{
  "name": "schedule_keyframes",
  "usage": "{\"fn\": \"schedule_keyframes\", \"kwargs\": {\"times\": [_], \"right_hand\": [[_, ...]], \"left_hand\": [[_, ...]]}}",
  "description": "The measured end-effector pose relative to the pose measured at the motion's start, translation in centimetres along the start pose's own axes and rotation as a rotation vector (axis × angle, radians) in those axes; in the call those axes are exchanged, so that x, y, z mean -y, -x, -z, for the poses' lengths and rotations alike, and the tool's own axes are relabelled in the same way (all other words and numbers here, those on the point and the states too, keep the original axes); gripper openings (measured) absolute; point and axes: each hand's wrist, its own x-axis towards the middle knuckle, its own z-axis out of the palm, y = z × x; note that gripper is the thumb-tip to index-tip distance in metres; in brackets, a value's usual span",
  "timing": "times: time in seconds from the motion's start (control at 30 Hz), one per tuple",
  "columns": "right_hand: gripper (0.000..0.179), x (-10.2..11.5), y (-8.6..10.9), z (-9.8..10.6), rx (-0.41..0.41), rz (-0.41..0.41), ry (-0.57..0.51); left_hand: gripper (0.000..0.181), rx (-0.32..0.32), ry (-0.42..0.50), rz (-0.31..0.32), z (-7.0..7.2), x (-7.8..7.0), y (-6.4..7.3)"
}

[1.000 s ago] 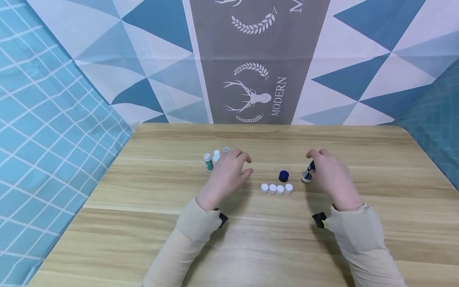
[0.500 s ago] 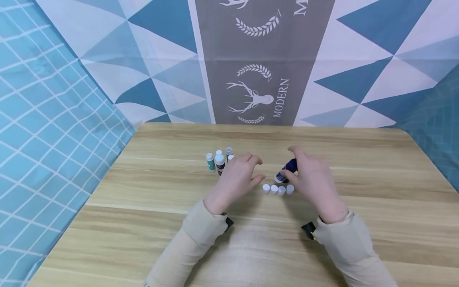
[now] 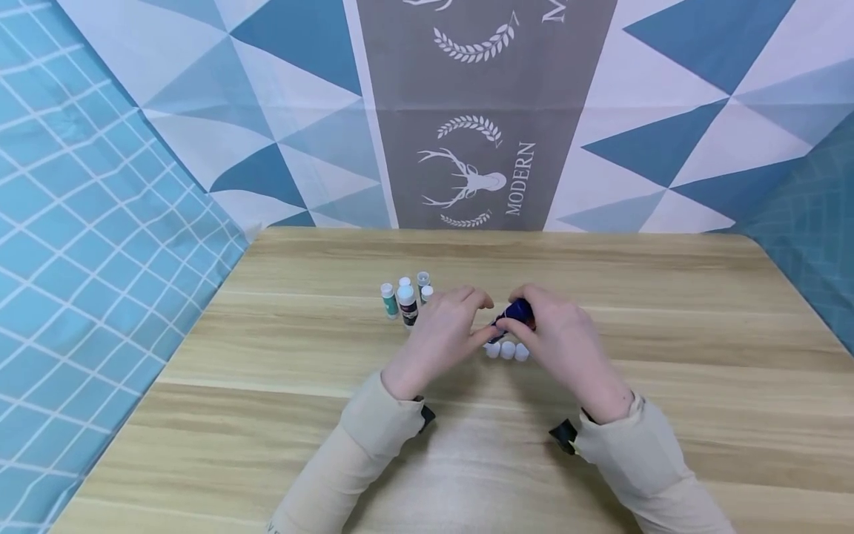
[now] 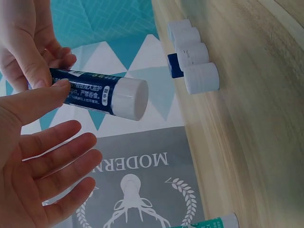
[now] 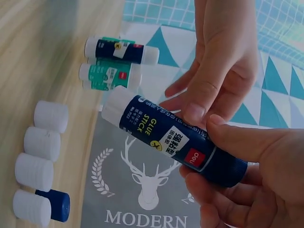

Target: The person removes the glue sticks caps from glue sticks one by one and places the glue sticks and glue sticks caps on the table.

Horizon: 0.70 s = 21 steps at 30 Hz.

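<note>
A navy glue stick (image 5: 166, 137) with a white base is tilted in the air between my two hands. My right hand (image 3: 563, 326) grips it at the dark blue cap (image 5: 225, 166), thumb on one side and fingers on the other. From the left comes my left hand (image 3: 443, 326), its thumb at the label. The other fingers (image 4: 66, 161) of that hand are spread apart, away from the tube, in the left wrist view. Below the hands, several white caps (image 5: 34, 171) stand in a row, with a navy cap (image 5: 59, 205) beside them in the right wrist view.
Left of my left hand, several uncapped glue sticks stand upright in a group, among them a green one (image 3: 390, 302) and a dark one (image 3: 408, 308). The wooden table (image 3: 267, 415) reaches back to a patterned cloth (image 3: 320, 133).
My right hand has carried the navy glue stick leftward to my left hand, passing over the caps. My left hand has shifted slightly right, its thumb now at the tube.
</note>
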Motion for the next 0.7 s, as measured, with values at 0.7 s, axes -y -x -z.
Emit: {"fn": "schedule_keyframes", "kwargs": {"times": [0.7], "right_hand": [[0.024, 0.1, 0.0, -0.1, 0.034, 0.007, -0.213]], "left_hand": [[0.023, 0.075, 0.131, -0.035, 0.8, 1.0, 0.3]]}}
